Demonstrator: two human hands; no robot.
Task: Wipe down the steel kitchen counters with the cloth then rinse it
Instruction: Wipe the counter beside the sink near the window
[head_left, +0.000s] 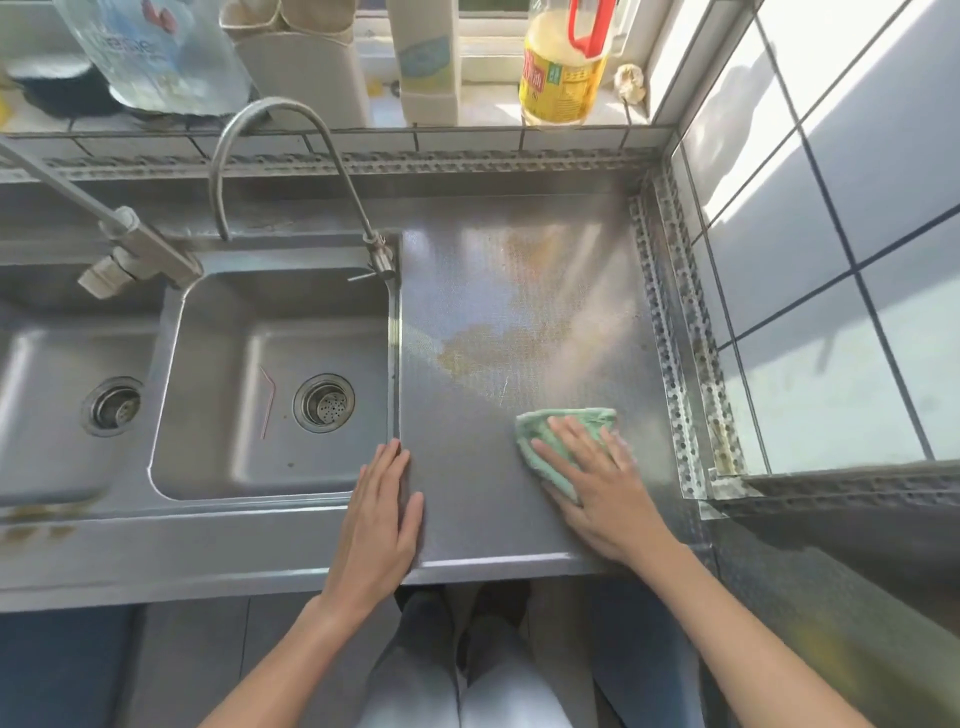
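- A steel worktop (519, 291) fills the corner of a kitchen, with white tiled walls (831, 260) at the right and a window sill (467, 117) behind.
- A yellowish stain (483, 343) spreads across the middle of the worktop, with streaky glare over it.
- To the left lies a double sink (270, 384); a curved tap (291, 156) arches over the nearer basin, and a thin pink straw (267, 400) lies beside the drain strainer (324, 402).
- On the sill stand an oil bottle (563, 67), a white carton (426, 57) and a clear water jug (156, 52).
- The green cloth (561, 436) lies flat near the worktop's front right.
- The right hand (597, 483) presses on the cloth, fingers spread.
- The left hand (382, 519) rests flat and empty at the sink's edge.
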